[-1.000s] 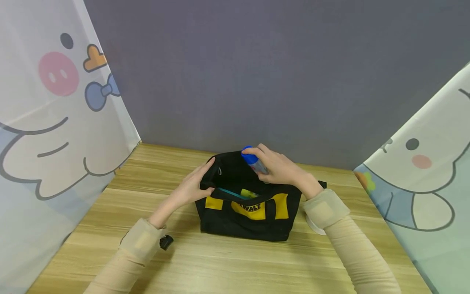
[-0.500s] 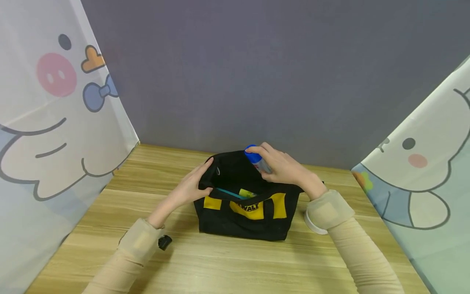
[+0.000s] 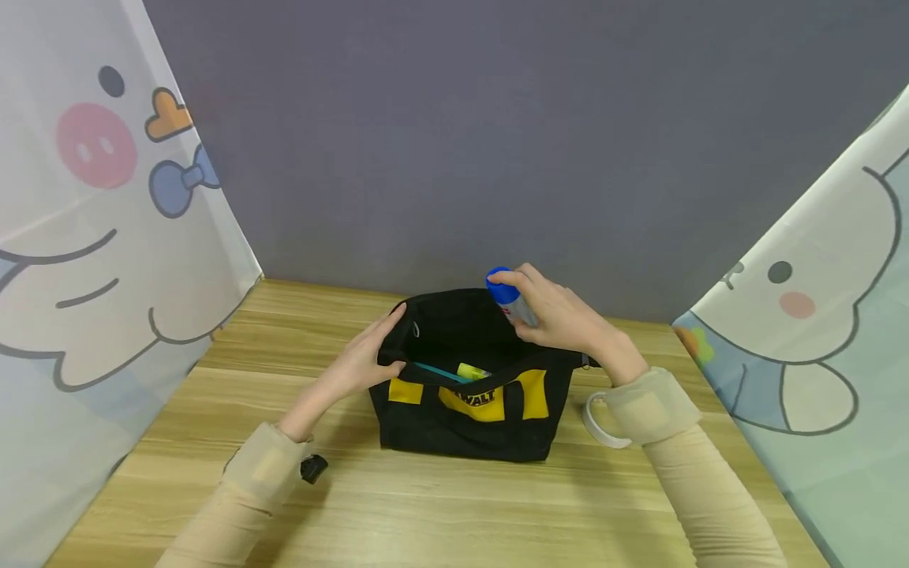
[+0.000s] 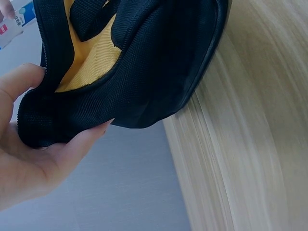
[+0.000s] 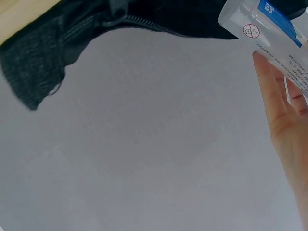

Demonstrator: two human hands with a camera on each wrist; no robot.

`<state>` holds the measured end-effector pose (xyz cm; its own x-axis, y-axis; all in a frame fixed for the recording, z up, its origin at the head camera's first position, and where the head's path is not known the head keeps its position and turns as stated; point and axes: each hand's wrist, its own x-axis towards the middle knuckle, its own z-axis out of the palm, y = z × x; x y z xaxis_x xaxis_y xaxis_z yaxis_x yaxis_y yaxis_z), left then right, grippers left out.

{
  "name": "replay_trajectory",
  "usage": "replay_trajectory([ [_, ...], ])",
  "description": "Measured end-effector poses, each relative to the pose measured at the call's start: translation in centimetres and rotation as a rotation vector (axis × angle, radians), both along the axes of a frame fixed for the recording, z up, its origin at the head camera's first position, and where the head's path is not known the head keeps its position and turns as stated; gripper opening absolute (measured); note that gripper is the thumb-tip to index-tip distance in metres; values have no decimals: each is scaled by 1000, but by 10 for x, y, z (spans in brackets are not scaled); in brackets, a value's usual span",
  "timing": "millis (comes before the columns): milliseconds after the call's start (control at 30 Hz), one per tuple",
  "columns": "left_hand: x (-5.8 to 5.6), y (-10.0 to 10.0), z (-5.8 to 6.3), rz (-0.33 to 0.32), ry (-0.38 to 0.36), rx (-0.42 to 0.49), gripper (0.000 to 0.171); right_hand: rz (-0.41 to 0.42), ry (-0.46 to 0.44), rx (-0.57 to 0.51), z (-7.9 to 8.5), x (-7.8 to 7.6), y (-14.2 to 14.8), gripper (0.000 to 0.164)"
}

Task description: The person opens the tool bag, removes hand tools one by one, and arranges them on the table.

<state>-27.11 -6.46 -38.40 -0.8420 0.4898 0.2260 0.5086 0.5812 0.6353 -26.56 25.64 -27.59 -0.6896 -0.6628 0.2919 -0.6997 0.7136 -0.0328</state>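
Observation:
A black and yellow tool bag (image 3: 461,436) stands on the table with its top open. My left hand (image 3: 364,360) grips its left end, the thumb on the front rim; in the left wrist view the fingers curl round the zipped fabric (image 4: 91,113). Over the right part of the opening, my right hand (image 3: 561,314) holds a clear bottle with a blue cap (image 3: 503,292), tilted. Printed text and a round red mark show on the bottle (image 5: 262,36) in the right wrist view. Inside the bag lie a thin teal thing (image 3: 442,373) and a yellow thing (image 3: 472,371).
A white ring (image 3: 602,424), like a tape roll, lies right of the bag, partly behind the right sleeve. Near the left wrist is a small black object (image 3: 313,468). A grey wall (image 3: 454,142) rises behind the wooden table (image 3: 426,513).
The right hand has lifted the bottle slightly up and to the right relative to the bag. The left hand keeps its grip on the bag. The head view has shifted a little.

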Motion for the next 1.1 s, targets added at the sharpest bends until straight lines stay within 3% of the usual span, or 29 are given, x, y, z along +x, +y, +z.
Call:
replay_trajectory([
  [1100, 0, 0, -1, 10, -12, -2, 91, -14, 114, -22, 7, 22, 42, 67],
])
